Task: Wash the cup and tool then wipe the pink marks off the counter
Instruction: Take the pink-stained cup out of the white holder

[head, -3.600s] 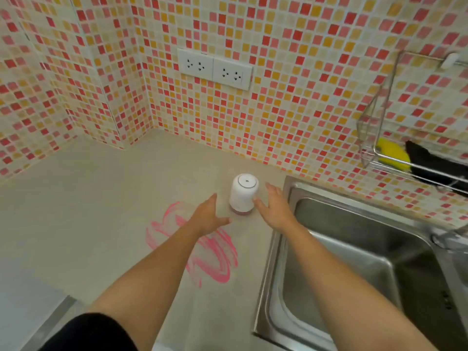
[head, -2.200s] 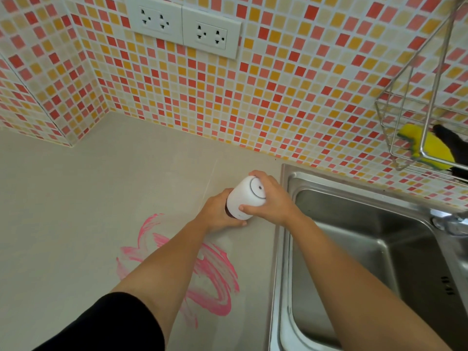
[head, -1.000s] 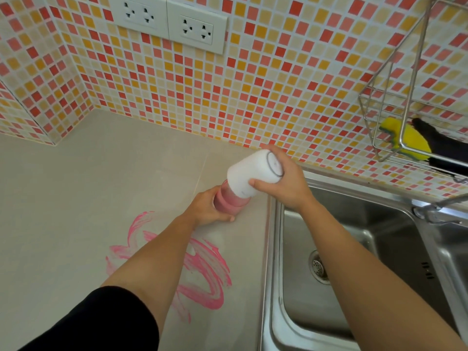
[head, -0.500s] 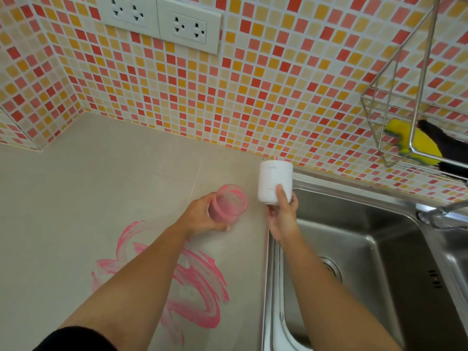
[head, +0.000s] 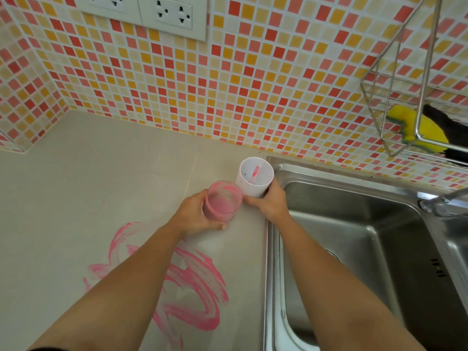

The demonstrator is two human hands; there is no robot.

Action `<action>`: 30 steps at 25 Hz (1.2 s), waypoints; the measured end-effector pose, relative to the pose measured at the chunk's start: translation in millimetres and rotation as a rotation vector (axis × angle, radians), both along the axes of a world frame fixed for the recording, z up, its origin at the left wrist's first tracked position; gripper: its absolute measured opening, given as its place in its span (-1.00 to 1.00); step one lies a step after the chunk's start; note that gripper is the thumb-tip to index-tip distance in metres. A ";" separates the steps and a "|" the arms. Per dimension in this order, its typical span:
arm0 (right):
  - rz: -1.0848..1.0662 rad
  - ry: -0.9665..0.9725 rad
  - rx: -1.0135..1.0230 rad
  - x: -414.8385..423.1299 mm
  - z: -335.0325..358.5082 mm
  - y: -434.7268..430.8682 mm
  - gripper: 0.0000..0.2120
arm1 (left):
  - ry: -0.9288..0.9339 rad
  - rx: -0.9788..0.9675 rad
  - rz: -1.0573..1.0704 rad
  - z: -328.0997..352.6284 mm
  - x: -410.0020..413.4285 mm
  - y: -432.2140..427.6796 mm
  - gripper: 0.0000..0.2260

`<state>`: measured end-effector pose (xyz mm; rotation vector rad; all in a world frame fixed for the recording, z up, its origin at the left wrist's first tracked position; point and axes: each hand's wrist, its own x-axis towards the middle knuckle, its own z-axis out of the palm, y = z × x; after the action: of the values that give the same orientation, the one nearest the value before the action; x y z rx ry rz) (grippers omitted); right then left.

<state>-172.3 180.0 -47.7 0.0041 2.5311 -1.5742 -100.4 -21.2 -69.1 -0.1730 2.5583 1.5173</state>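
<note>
A clear cup [head: 222, 201] coated with pink residue stands on the beige counter [head: 76, 188]; my left hand [head: 193, 216] grips its side. Just right of it the white cylindrical tool [head: 255, 177] stands upside down with its open end up, showing a pink-smeared blade inside. My right hand [head: 269, 202] holds the tool's lower side, next to the sink edge. Broad pink marks [head: 187, 287] are smeared across the counter under my left forearm.
A steel sink [head: 354, 249] lies to the right, its faucet base [head: 435, 203] at the far right. A wire rack [head: 410, 102] on the mosaic wall holds a yellow sponge [head: 417, 130] and a black item. Wall sockets [head: 152, 11] sit above.
The white tool was pulled off the pink cup, turned over and set open end up on the counter beside the cup. My left hand has kept its hold on the cup.
</note>
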 end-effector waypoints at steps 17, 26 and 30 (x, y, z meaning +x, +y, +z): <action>0.212 0.151 0.782 98.9 -46.3 9.8 -0.28 | 0.008 0.149 0.080 14.7 10.7 11.9 -0.21; -0.027 0.118 0.361 119.4 -9.7 45.1 -0.50 | 0.075 0.246 0.147 48.9 50.4 47.5 -0.28; -0.118 0.117 0.490 134.3 2.5 101.6 -0.48 | 0.122 0.288 0.036 70.1 64.2 108.4 -0.30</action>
<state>-37.9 281.7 -45.2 0.1243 2.9900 -0.9710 -36.2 87.2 1.0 -0.0934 2.3978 1.9428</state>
